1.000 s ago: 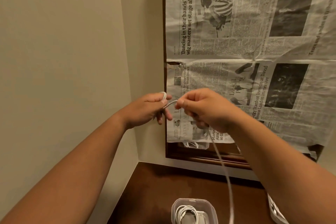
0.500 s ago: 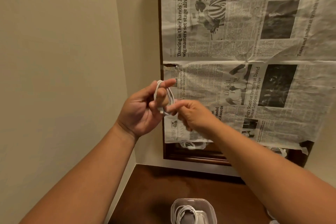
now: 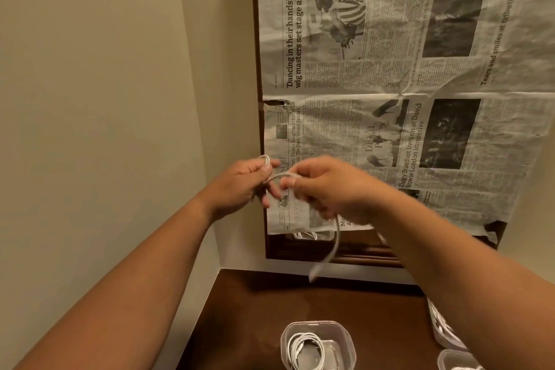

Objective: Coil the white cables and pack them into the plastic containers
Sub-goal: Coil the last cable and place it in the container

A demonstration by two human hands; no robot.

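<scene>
One white cable (image 3: 337, 237) part coiled | my left fingers (image 3: 258, 170) grip its small loops | my right fingers (image 3: 303, 168) pinch the strand just beside | tail hangs below them, above the container (image 3: 315, 323) | risk, I think: a slack grip lets the loops spring open.

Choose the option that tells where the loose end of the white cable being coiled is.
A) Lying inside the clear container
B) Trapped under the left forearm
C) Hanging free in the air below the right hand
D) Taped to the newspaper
C: the white cable drops from the right hand, and its end dangles above the table, clear of the container. The left hand grips the loops.
</scene>
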